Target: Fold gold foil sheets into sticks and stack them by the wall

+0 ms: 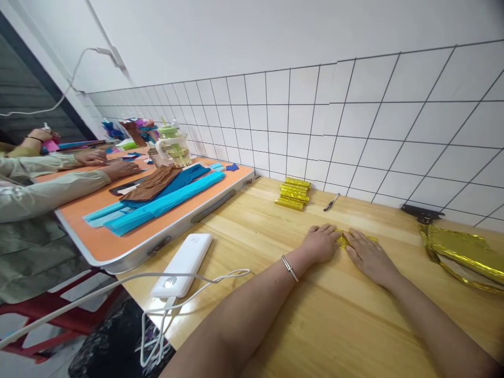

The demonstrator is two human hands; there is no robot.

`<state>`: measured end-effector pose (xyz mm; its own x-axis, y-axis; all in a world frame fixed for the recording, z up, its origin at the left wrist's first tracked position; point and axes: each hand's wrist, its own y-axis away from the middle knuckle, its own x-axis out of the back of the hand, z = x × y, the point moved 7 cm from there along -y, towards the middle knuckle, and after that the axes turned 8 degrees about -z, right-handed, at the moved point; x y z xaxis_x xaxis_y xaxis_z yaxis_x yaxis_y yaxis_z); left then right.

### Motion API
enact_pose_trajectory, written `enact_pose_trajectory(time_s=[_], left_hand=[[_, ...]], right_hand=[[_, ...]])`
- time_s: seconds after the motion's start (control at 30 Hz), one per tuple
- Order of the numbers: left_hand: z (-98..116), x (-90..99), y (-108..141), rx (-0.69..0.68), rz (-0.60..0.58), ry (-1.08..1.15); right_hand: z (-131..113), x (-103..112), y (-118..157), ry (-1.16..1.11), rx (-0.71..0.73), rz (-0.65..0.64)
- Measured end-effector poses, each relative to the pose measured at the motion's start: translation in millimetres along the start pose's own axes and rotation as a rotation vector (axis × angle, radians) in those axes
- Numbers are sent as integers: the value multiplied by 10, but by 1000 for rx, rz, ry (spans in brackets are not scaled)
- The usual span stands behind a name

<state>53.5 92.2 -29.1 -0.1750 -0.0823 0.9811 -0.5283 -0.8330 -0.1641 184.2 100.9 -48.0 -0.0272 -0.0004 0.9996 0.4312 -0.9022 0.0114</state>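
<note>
A small piece of gold foil point(343, 241) lies on the wooden table, mostly covered by my two hands. The fingers of my left hand point(321, 243) are bent over its left end, and a silver bangle circles that wrist. My right hand point(370, 256) holds the right part down, fingers forward and thumb tucked near the left hand. A bit of foil shows beyond the right fingertips. Farther back, several rolled gold foil tubes point(293, 194) lie side by side. Next to them is a pen point(331, 202).
At right lie folded gold foil sheets point(468, 252) and a black clip point(423, 212). A white power bank point(183, 265) with cables sits at left. The orange folding table point(90, 244) bears blue and brown paper point(169, 205) and a jug point(173, 144). Another person's arms point(59, 184) rest there.
</note>
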Motion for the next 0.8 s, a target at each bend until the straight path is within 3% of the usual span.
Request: enact_pose_trajectory(time_s=[0.8], left_hand=[[-16, -5, -23, 22, -32, -3]], right_hand=[[330, -151, -65, -44, -16, 43]])
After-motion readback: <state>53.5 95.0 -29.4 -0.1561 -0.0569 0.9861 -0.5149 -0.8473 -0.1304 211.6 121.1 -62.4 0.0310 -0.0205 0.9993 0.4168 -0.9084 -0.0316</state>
